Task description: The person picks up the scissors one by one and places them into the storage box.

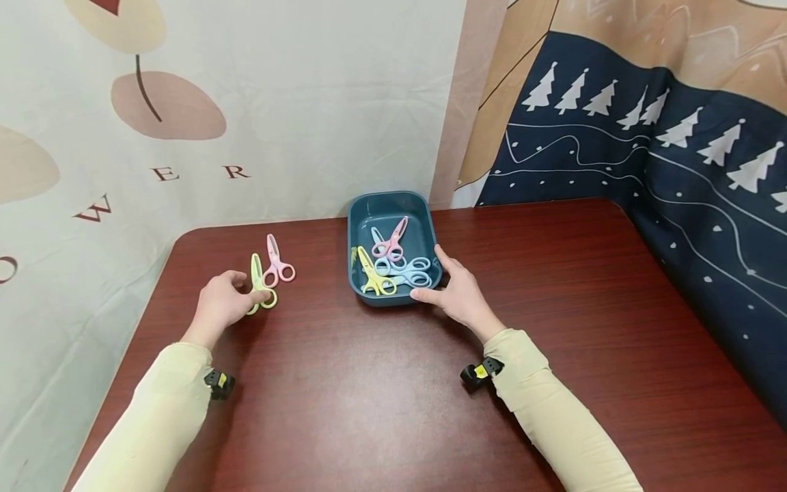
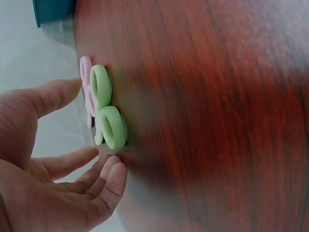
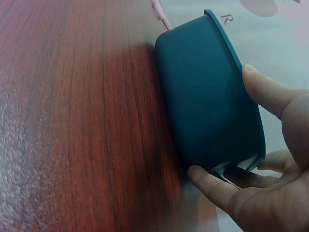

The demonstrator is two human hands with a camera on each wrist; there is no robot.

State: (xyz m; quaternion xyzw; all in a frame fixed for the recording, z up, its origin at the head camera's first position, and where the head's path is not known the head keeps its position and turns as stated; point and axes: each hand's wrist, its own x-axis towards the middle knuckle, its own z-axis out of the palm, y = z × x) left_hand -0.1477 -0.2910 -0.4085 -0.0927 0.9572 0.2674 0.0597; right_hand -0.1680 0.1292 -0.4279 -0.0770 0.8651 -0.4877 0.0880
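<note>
At the left of the table, my left hand [image 1: 220, 301] hovers over green scissors [image 1: 256, 268], thumb and fingers apart on either side of them. The left wrist view shows a gap between the thumb and the green handle loops [image 2: 114, 128]. Pink scissors [image 1: 273, 254] lie just right of the green pair. My right hand [image 1: 460, 292] holds the near right corner of a dark teal tray [image 1: 363, 213], thumb at its rim and fingers round the side. Inside lie yellow scissors [image 1: 371, 273], pink scissors [image 1: 393, 239] and blue scissors [image 1: 413, 272], partly overlapping.
The reddish-brown wooden table [image 1: 344, 383] meets a pale printed cloth [image 1: 320, 109] at the back. Dark blue fabric with white trees [image 1: 572, 150] hangs along the right edge. A small black camera [image 1: 219, 384] is strapped on each wrist.
</note>
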